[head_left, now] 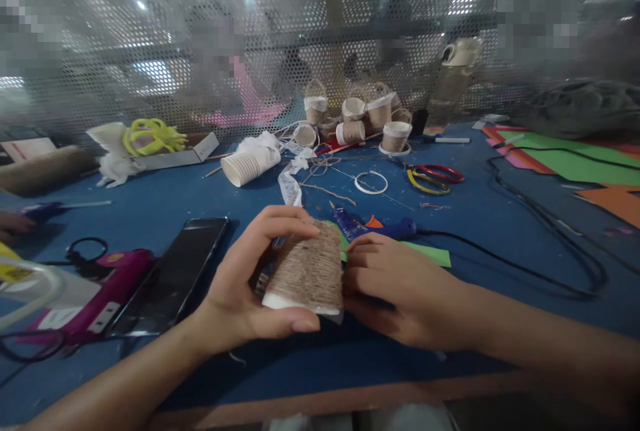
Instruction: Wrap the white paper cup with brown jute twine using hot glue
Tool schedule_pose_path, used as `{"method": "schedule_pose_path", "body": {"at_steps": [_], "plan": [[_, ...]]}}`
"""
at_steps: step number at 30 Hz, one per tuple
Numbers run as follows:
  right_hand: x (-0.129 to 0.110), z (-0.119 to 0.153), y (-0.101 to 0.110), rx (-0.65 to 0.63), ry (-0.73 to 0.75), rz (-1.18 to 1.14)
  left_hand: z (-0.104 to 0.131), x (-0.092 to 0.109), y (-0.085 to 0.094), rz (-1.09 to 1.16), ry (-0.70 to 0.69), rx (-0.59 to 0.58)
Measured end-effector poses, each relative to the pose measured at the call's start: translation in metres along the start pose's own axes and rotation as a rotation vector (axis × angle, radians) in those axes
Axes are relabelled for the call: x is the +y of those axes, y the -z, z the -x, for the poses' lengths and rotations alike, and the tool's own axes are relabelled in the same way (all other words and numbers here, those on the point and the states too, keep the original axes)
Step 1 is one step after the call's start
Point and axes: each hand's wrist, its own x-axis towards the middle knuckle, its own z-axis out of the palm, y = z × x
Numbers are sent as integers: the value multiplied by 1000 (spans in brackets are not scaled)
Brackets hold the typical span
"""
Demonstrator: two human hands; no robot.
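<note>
A paper cup wrapped in brown twine (310, 264) is tilted on its side above the blue table, its white rim toward me. My left hand (260, 277) grips it, thumb at the rim and fingers over the far end. At the cup's right side is my right hand (395, 284), its fingers curled in; whatever its fingertips hold is hidden. Just behind the hands lies a blue glue gun (370, 224) with a black cord. A green paper strip (430, 255) shows under it.
A black phone (175, 274) and a magenta power strip (115, 284) lie left. Behind are stacked paper cups (245, 165), lace (290, 181), scissors (430, 177), a white ring (371, 182) and several twine-wrapped cups (395, 137). Coloured paper (560, 157) lies right. Another person's hand (14, 224) shows far left.
</note>
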Motion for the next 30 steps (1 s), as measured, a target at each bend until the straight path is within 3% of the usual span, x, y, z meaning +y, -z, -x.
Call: {"method": "schedule_pose_path", "body": {"at_steps": [10, 30], "plan": [[-1, -4, 2, -103, -44, 12, -2, 5, 1, -144, -100, -93], [-1, -2, 0, -187, -37, 134, -4, 5, 4, -242, -133, -173]]}}
